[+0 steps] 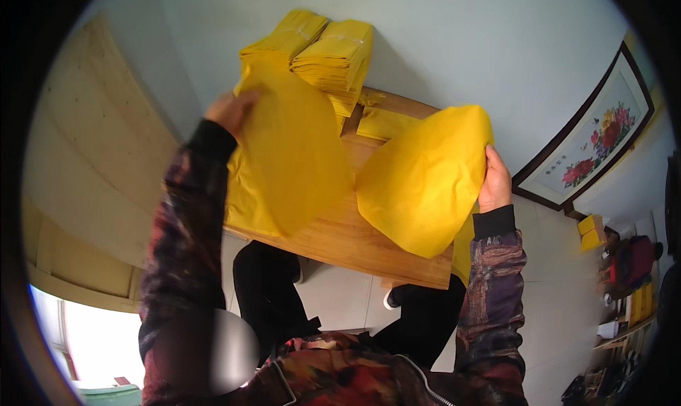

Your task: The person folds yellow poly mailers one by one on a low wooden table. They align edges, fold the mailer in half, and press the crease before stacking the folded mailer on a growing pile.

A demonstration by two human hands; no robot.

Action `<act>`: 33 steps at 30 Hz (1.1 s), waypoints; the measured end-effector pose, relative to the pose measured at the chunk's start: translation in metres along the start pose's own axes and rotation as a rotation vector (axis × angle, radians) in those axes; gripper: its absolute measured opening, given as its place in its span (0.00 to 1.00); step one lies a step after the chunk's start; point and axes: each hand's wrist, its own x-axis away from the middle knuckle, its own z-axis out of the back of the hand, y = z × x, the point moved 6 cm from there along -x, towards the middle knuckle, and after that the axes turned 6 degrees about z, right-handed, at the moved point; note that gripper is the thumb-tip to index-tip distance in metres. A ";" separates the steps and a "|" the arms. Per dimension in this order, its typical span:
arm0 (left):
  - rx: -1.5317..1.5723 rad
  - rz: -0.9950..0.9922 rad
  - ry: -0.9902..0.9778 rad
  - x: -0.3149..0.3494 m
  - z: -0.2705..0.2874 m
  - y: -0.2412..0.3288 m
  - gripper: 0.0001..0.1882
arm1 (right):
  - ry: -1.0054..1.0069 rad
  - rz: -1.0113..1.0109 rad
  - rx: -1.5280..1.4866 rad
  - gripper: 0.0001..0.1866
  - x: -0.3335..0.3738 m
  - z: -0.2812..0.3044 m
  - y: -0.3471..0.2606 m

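Note:
My left hand (231,112) is closed on the left edge of a large, floppy yellow sheet (294,143), raised above the wooden table (333,241) and slightly blurred. On the right, my right hand (495,180) pinches the edge of a second yellow sheet (425,182), which bulges and curves over the table's right side. The two sheets are apart, with a strip of bare wood between them. Under the left one lies more yellow material (245,204) on the table. Whether the sheets are single layers or flat bags, I cannot tell.
Tied stacks of folded yellow sheets (333,55) stand at the table's back against the wall. A flat yellow pile (383,124) lies beside them. A framed flower picture (596,136) leans at the right. Yellow material (462,253) hangs by the table's right edge.

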 end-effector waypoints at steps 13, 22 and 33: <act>-1.803 -0.594 -0.438 0.059 -0.214 -0.105 0.11 | 0.023 -0.003 -0.009 0.17 0.012 0.022 -0.023; -1.646 -0.509 -0.598 0.109 -0.241 -0.257 0.09 | -0.020 0.037 0.145 0.17 0.016 0.029 -0.074; -1.572 -0.547 -0.402 0.134 -0.240 -0.262 0.08 | -0.140 0.004 0.151 0.18 0.020 -0.037 -0.098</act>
